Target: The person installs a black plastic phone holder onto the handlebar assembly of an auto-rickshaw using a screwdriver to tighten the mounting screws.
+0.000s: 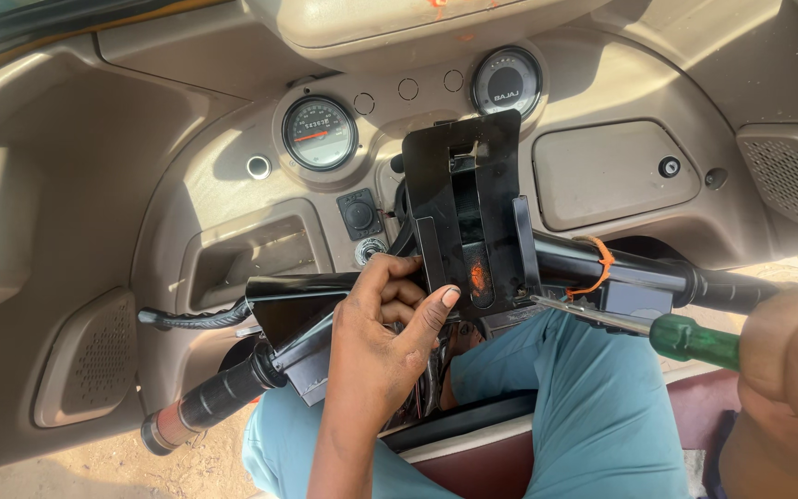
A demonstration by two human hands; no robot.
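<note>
Handlebar cover (468,208), black, at frame centre, is being gripped at its lower edge by the left hand (385,337); a green-handled screwdriver (639,323) is being clenched in the right hand (791,356) at right.

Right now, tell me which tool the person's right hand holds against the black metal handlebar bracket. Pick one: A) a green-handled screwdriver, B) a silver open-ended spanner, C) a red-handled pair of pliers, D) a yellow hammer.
A: the right hand grips a green-handled screwdriver whose metal shaft reaches the black metal handlebar bracket, while the left hand steadies that bracket.
</note>
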